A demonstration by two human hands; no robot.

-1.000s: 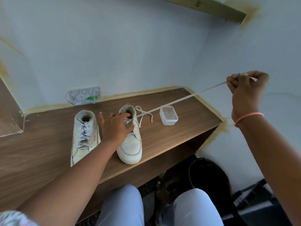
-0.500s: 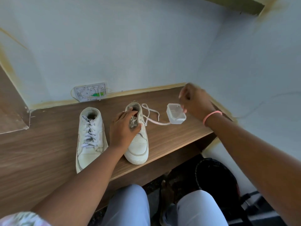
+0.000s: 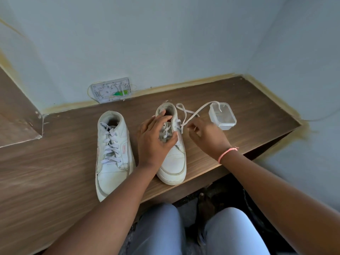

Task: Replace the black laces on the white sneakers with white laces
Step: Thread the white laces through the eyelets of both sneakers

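Left hand (image 3: 154, 142) grips the right sneaker (image 3: 172, 153); right hand (image 3: 206, 134) pinches its white lace (image 3: 191, 115).

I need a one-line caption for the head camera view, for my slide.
Left hand steadies the right sneaker while the right hand handles its white lace.

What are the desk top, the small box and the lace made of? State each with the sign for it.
Desk top: looks like wood-grain laminate or veneer, brown, with streaked grain and a mild sheen.
Small box: clear plastic, seemingly rigid; the desk shows through its walls.
White lace: flat woven fabric, probably cotton or polyester; it lies limp, loops on the desk, and one end drapes into the box.
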